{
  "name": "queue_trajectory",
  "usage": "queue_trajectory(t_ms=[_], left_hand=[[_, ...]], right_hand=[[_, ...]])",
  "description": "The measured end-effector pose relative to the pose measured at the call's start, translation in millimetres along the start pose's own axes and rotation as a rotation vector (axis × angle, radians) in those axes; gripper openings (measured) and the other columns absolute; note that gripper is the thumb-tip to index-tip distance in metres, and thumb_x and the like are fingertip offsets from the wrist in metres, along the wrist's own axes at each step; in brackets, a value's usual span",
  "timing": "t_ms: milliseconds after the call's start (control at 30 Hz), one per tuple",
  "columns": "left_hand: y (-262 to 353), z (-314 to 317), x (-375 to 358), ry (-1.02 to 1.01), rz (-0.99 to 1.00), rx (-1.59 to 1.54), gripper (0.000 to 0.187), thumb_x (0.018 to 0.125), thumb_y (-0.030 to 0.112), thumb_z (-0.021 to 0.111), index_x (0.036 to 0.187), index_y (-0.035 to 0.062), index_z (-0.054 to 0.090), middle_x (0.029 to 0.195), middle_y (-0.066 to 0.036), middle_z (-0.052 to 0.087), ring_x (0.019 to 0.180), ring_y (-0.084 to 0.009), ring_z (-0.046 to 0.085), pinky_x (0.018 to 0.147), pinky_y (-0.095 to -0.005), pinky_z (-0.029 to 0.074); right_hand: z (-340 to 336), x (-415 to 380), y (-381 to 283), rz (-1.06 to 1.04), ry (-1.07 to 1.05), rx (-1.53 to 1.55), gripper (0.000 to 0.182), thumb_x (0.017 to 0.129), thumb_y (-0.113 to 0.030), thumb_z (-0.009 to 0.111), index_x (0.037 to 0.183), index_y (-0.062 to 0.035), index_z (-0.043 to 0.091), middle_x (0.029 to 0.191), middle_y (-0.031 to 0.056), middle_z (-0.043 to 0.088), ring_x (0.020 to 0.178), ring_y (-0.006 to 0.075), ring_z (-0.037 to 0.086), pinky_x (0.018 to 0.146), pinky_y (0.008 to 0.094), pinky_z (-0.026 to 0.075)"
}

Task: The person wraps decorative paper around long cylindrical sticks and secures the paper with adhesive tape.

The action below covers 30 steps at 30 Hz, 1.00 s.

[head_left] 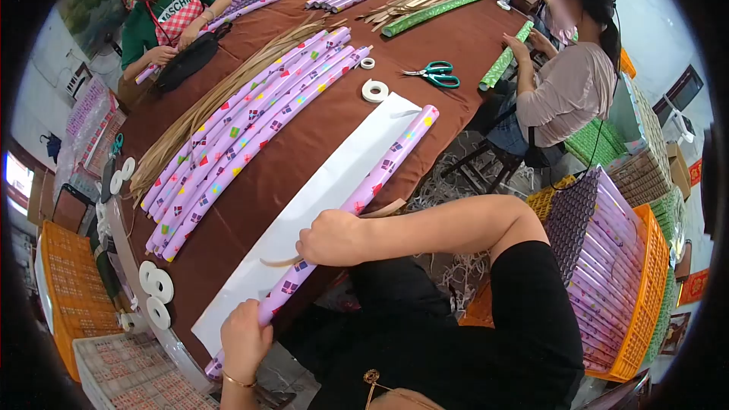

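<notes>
A purple patterned roll of wrapping paper [393,153] lies slantwise near the table's front edge, its white underside spread out as a flat sheet [304,209] beyond it. My right hand [332,237] is closed around the middle of the roll. A narrow brown paper strip [386,210] passes under that hand, with its other end curling out on the left. Nearer the roll's lower end, my left hand [244,340] is wrapped around it, fingers partly hidden. Whether the strip circles the roll is hidden by my right hand.
Several finished purple rolls [250,137] lie beside brown strips [205,106]. Scissors [437,74] and a tape roll [374,91] sit beyond the sheet; more tape rolls [158,285] line the left edge. Two people work across the table. An orange crate [645,311] of rolls stands right.
</notes>
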<state>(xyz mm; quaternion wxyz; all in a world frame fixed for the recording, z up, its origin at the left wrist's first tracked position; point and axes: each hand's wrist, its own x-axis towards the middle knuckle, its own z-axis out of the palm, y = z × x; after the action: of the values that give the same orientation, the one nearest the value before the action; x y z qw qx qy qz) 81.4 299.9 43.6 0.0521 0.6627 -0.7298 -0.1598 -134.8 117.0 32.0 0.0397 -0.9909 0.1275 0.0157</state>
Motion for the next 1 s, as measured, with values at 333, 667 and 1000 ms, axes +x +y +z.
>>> queue_trajectory(t_ms=[333,667,1000], left_hand=[[-1,-2,1,-0.053,-0.148,-0.108,0.028,0.066,0.004,0.068,0.087,0.0038,0.049,0.075,-0.016,0.054,0.071,-0.0373,0.055,0.062,-0.0468,0.043],[2,2,5,0.143,-0.113,0.092,0.026,0.068,0.003,0.067,0.085,0.0039,0.048,0.075,-0.015,0.053,0.071,-0.0371,0.054,0.061,-0.0463,0.042],[4,5,8,0.235,-0.082,0.16,0.022,0.073,0.009,0.069,0.08,0.0026,0.049,0.072,-0.019,0.055,0.071,-0.0401,0.056,0.062,-0.0478,0.043]], right_hand=[[3,13,2,-0.083,-0.02,-0.174,0.01,0.076,-0.015,0.064,0.079,-0.0061,0.068,0.074,0.0099,0.069,0.068,0.0274,0.069,0.059,0.0375,0.054],[-23,10,6,-0.06,-0.044,-0.273,0.007,0.074,-0.015,0.066,0.074,-0.0091,0.07,0.071,0.007,0.069,0.067,0.0244,0.068,0.056,0.0349,0.052],[-24,10,15,-0.07,-0.136,-0.135,0.008,0.072,-0.014,0.067,0.072,-0.0075,0.071,0.074,0.0082,0.07,0.072,0.0272,0.069,0.06,0.0379,0.053]])
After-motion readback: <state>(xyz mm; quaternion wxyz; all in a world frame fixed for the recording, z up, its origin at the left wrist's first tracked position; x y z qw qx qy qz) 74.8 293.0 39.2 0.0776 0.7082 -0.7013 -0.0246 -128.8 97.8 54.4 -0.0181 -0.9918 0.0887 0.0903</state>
